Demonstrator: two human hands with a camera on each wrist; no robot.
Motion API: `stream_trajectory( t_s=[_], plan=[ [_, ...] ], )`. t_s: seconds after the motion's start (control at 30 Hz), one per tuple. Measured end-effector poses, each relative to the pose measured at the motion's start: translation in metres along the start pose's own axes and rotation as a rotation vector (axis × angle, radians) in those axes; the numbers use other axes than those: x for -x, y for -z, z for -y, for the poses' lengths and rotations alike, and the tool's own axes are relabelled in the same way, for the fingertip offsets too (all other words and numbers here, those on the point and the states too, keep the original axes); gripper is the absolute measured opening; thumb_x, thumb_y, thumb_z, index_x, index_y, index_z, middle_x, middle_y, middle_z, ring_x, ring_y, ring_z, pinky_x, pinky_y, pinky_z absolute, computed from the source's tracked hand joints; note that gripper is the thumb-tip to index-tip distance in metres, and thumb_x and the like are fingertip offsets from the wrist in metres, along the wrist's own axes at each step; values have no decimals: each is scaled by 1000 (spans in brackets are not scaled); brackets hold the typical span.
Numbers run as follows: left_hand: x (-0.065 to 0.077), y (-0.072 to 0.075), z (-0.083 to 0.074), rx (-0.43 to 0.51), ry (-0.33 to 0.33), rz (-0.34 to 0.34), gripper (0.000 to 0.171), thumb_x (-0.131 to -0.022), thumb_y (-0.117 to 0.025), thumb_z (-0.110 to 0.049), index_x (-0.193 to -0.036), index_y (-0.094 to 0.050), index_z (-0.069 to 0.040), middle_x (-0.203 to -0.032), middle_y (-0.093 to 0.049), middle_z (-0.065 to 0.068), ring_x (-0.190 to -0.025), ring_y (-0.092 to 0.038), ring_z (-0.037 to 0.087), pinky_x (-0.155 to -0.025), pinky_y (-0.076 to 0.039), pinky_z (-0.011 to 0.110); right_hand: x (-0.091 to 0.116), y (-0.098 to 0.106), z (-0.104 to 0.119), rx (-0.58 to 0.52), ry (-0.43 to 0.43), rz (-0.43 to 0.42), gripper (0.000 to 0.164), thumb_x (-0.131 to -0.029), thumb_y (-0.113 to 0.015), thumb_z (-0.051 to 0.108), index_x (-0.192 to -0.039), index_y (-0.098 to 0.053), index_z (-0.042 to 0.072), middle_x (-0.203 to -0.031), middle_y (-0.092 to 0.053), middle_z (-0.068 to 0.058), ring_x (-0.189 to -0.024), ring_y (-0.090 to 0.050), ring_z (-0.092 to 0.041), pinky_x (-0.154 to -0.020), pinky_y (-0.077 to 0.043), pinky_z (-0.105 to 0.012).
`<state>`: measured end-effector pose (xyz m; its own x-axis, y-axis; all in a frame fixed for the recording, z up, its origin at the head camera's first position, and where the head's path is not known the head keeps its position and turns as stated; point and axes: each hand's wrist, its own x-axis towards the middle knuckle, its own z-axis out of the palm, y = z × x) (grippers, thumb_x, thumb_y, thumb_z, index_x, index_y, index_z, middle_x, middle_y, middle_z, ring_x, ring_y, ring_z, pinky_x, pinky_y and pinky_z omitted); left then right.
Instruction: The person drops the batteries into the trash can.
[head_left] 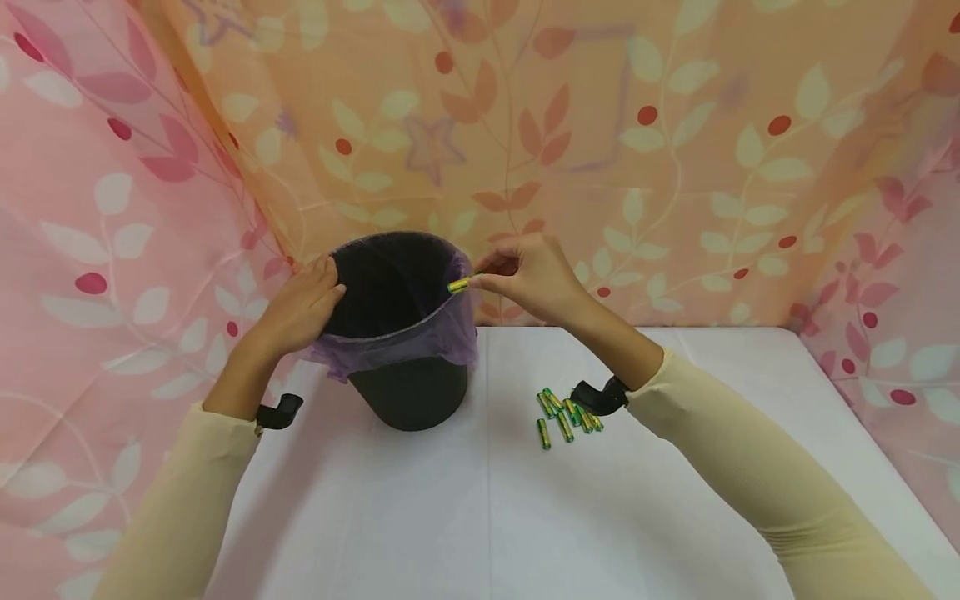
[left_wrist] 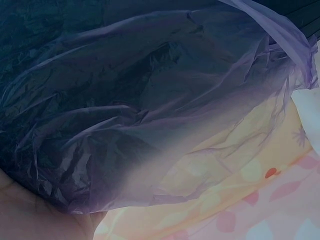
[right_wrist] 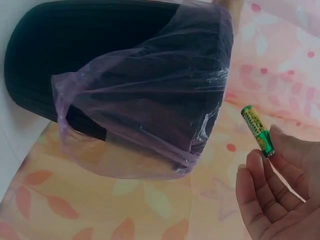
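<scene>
A black trash bin (head_left: 408,398), lined with a thin purple plastic bag (head_left: 442,343), stands on the table with its mouth up. My left hand (head_left: 303,307) holds the bin's rim on the left side. Only a bit of that hand shows at the lower left of the left wrist view, against the bag. Between thumb and fingertips, my right hand (head_left: 536,275) pinches a green and yellow battery (right_wrist: 258,131) at the right side of the rim. Several similar batteries (head_left: 565,425) lie loose on the table, right of the bin; the right wrist's black camera mount partly covers them.
A white cloth covers the table (head_left: 480,517). Patterned fabric hangs behind it (head_left: 600,183) and on both sides, close to the bin at the left. Each wrist carries a black camera mount (head_left: 281,412).
</scene>
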<state>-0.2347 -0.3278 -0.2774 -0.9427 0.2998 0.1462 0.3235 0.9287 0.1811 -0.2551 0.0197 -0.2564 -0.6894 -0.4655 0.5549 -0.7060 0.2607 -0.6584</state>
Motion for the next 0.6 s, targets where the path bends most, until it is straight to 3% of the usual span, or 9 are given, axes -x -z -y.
stream_trajectory(
  t_s=[0.33, 0.47, 0.6],
  plan=[
    [4, -1, 1, 9, 5, 7, 60, -103, -20, -29, -142, -13, 16, -150, -9, 33, -141, -3, 41, -115, 0, 48, -16, -22, -1, -26, 9, 48, 7, -78, -78, 19, -82, -73, 16, -74, -68, 7, -66, -64, -11, -61, -51, -27],
    [4, 0, 0, 12, 1, -4, 59, -103, -20, -28, -142, -13, 16, -150, -10, 33, -140, -4, 42, -115, 0, 48, -23, -28, -1, 53, 69, 49, 8, -77, -79, 22, -81, -73, 18, -73, -67, 11, -66, -62, -6, -59, -50, -25],
    [4, -1, -2, 13, 11, -7, 60, -103, -20, -29, -143, -13, 15, -151, -9, 31, -141, -3, 41, -115, -1, 48, -28, -33, -2, 136, 76, 56, 10, -76, -79, 26, -82, -73, 20, -73, -66, 15, -67, -61, 0, -60, -49, -21]
  ],
)
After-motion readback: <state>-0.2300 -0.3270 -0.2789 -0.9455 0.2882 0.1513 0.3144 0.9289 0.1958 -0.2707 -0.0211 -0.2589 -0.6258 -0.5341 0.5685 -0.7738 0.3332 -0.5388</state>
